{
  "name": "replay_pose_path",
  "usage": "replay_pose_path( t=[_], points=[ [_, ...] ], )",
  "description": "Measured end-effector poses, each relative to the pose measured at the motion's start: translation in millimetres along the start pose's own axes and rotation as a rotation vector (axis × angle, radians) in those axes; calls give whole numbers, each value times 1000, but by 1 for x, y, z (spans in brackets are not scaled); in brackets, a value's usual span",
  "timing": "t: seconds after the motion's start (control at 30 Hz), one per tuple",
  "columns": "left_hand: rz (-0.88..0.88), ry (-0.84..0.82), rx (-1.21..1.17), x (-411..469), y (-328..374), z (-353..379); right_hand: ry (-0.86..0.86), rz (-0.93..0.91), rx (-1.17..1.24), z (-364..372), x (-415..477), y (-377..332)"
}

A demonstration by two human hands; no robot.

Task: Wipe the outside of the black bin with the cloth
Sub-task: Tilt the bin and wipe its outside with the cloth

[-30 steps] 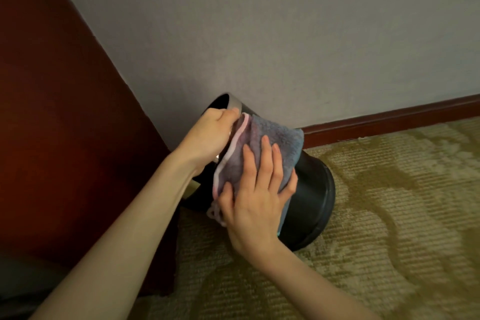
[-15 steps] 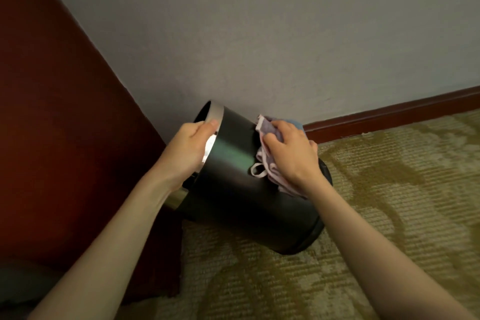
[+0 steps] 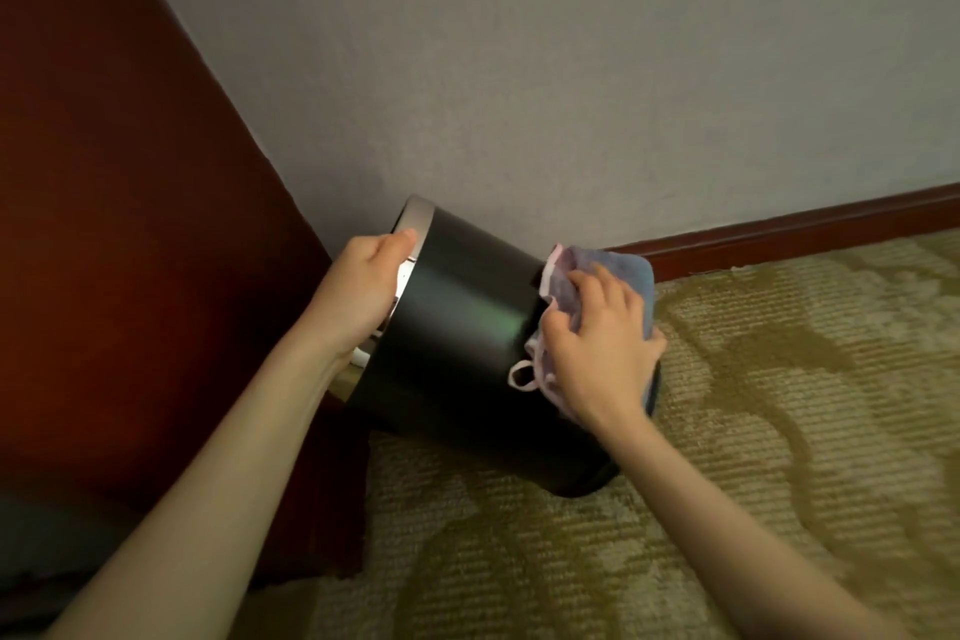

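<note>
Pale grey plastered wall [image 3: 571, 68] across the top, dark reddish-brown wooden panel [image 3: 104, 224] down the left side, reddish-brown skirting board [image 3: 805, 224] along the foot of the wall. Olive-green patterned carpet [image 3: 779, 405] below and to the right. Round black bin with a silver metal rim [image 3: 452, 343] tilted on the carpet near the corner where panel and wall meet, mouth toward the upper left, base resting low on the right. Left hand [image 3: 363, 296] curled closed around the silver rim at the mouth, thumb on top of the rim, forearm stretching in from the lower left. Right hand [image 3: 602, 353] bent over the bin's lower end, fingers curved and closed on a bunched blue-grey terry cloth with pale pink edging [image 3: 618, 270], pressing it against the black side near the base. Small pink loop of the edging [image 3: 522, 374] hanging just left of the right hand, lying against the bin's wall.
</note>
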State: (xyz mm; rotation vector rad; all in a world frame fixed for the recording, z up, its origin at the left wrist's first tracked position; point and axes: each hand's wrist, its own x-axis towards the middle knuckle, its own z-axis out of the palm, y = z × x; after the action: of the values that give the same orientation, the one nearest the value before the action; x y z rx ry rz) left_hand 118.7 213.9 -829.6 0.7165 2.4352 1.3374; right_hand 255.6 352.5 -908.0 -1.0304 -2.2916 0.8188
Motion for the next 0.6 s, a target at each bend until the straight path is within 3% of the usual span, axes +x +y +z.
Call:
replay_pose_path(
  t=[0.2, 0.43, 0.6],
  points=[
    [23, 87, 41, 3, -2, 2, -28, -225, -36, 13, -42, -33],
    [-16, 148, -6, -1, -17, -7, -84, -618, -183, 17, -53, -2],
    [-54, 125, -30, 5, -14, -8, -60, -654, -182, 9, -45, 28]
  ],
)
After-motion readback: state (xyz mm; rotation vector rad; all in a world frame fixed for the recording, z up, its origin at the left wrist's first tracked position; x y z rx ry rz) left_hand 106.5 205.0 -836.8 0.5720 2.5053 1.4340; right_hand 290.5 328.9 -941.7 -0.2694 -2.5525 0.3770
